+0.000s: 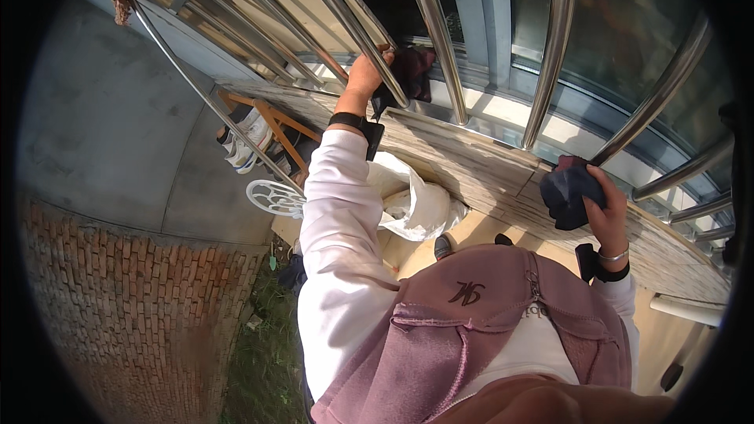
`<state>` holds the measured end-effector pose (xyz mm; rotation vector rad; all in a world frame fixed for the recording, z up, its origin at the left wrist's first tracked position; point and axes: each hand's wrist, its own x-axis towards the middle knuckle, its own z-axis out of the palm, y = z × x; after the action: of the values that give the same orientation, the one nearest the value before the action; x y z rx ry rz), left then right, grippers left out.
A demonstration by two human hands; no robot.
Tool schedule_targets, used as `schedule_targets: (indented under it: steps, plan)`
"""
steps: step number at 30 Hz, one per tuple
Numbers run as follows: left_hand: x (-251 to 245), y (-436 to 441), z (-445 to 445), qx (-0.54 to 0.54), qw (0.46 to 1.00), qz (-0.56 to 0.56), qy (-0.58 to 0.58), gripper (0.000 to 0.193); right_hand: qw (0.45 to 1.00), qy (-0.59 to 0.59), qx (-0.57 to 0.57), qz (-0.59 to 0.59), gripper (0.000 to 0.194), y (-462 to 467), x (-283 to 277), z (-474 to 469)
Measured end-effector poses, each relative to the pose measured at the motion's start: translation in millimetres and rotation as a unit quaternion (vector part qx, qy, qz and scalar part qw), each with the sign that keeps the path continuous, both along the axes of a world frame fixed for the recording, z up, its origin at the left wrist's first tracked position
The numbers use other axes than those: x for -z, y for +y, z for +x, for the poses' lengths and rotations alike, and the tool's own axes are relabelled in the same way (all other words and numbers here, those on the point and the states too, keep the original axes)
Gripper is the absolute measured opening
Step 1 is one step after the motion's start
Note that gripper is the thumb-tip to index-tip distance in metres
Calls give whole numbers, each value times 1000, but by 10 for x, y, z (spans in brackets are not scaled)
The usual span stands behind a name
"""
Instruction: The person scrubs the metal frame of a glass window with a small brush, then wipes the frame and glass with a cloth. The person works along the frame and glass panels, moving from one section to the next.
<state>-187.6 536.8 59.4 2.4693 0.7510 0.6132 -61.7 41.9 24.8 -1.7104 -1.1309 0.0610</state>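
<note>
My left hand (366,75) reaches in at a stainless steel bar (359,35) of a window guard. Its fingers are closed on a maroon and black cloth (417,68), which hangs just behind the bar above the sill. The bar partly hides the fingertips and the cloth. Farther right, my right hand (607,206) grips a bunched dark cloth (571,195) with a maroon patch, held against the lower end of another steel bar (654,94). Both wrists wear black straps with a dark block.
Below the tiled ledge (459,141) stands a white woven sack (421,203). Shoes (250,141) rest on a wooden rack (271,121). A metal pole (194,79) with a frayed top slants past a white ornamental seat (274,197). Left lie brick paving (135,288) and grass (265,341).
</note>
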Motion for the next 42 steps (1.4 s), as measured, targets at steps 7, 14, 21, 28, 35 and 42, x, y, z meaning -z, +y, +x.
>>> schedule_targets:
  steps: [7,14,21,28,35,42]
  plan:
    - [-30,-59,201,40,966,83,242,48,999,-18,34,-33,44,299,-5,-297]
    - [-72,-241,-807,-5,996,-13,-85,33,997,-47,18,-64,46,504,-12,-374]
    - [408,168,-1915,-124,853,-380,-336,25,996,-86,18,-33,50,785,10,-354]
    - [219,889,-1930,-274,950,116,-98,33,996,-75,41,-34,49,996,5,-412]
    - [104,1678,-1229,-252,909,125,307,34,992,-71,84,-67,46,1107,-29,-513]
    - [178,1617,-1248,-160,936,116,293,37,989,-10,99,-107,44,1064,1,-472]
